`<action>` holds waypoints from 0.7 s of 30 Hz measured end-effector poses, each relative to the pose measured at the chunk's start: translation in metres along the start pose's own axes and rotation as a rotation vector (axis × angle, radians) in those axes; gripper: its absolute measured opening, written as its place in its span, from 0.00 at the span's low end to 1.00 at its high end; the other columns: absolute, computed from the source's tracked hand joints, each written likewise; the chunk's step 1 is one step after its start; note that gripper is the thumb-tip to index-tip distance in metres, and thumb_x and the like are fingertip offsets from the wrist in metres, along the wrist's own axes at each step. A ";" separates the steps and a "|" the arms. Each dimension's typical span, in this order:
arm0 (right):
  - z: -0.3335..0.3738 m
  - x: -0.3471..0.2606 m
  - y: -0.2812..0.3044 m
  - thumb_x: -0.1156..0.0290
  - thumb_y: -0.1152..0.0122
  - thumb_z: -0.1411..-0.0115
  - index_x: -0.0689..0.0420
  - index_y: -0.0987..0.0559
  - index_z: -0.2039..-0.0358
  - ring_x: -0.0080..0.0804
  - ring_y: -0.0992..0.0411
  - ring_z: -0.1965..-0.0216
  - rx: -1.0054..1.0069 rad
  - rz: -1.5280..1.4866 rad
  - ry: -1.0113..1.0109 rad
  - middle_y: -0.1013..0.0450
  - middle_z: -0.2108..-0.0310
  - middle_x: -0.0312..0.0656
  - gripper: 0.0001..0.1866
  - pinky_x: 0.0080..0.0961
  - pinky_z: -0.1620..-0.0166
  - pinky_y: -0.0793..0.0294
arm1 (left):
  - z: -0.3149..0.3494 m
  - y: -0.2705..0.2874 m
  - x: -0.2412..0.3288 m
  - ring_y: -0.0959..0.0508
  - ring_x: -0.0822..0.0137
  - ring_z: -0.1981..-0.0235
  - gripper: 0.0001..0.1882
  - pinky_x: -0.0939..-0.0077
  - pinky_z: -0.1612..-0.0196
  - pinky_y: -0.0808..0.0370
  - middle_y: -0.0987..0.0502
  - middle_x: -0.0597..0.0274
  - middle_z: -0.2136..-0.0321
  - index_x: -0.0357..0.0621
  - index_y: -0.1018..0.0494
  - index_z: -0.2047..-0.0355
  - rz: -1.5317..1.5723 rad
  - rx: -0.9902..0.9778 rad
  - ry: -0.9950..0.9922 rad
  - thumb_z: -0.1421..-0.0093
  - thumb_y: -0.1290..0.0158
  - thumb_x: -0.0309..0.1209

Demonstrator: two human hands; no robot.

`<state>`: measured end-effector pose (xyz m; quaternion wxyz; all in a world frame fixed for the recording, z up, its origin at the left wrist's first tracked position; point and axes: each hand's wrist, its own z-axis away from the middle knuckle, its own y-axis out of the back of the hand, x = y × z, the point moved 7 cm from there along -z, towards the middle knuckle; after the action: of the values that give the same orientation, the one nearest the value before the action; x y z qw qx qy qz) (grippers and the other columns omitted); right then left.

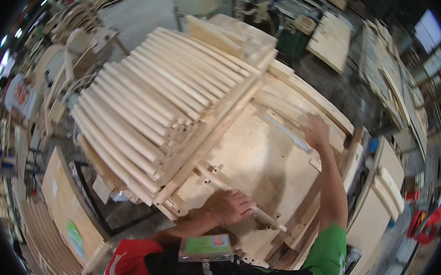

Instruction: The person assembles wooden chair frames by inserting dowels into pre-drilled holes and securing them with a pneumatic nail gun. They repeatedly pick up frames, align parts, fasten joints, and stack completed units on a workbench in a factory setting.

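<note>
Positioning seems underway: left hand (232, 207) grips a rod (268, 219) by the surface's (246, 146) near edge; right hand (316, 131), spread wide, likely must join it.

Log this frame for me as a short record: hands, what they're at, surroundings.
Left hand: closed over a pale, round wooden rod
Right hand: fingers spread, near a thin grey straight strip; contact unclear
Work surface: broad, pale wooden panel
Stack: many pale, slender wooden rods, side by side, beyond the left hand
Worn item: green-and-white card in a clear holder
Background: person in a white printed top, far left
</note>
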<state>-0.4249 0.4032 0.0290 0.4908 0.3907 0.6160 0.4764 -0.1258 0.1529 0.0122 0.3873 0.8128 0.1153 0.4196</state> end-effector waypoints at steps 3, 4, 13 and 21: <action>0.005 0.036 -0.044 0.54 0.32 0.34 0.56 0.29 0.30 0.58 0.38 0.29 0.070 -0.131 0.055 0.30 0.34 0.58 0.37 0.53 0.27 0.43 | -0.003 0.018 0.000 0.21 0.60 0.56 0.09 0.59 0.46 0.27 0.21 0.62 0.60 0.48 0.23 0.57 -0.045 -0.126 -0.099 0.31 0.43 0.37; 0.004 0.044 -0.057 0.57 0.31 0.34 0.59 0.28 0.31 0.57 0.35 0.31 0.003 -0.171 -0.050 0.29 0.35 0.60 0.35 0.51 0.28 0.39 | 0.003 0.013 -0.002 0.23 0.58 0.58 0.08 0.58 0.48 0.27 0.24 0.61 0.64 0.47 0.26 0.61 -0.086 -0.172 -0.176 0.31 0.45 0.37; -0.005 0.048 -0.061 0.41 0.47 0.30 0.52 0.17 0.39 0.56 0.21 0.45 0.048 -0.031 -0.051 0.19 0.47 0.57 0.32 0.54 0.40 0.23 | 0.006 -0.036 -0.001 0.25 0.53 0.65 0.13 0.53 0.50 0.31 0.27 0.63 0.74 0.54 0.25 0.76 -0.025 0.302 -0.150 0.41 0.41 0.46; 0.024 -0.016 -0.032 0.37 0.60 0.26 0.55 0.19 0.42 0.61 0.21 0.47 -0.072 0.328 -0.046 0.18 0.49 0.56 0.36 0.61 0.47 0.22 | 0.045 0.018 0.003 0.23 0.50 0.67 0.13 0.50 0.54 0.28 0.24 0.62 0.75 0.54 0.24 0.77 -0.079 0.390 -0.108 0.41 0.42 0.46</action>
<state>-0.3982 0.3853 -0.0004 0.4340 0.4789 0.5154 0.5627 -0.0920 0.1182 0.0111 0.2442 0.8886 0.2050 0.3297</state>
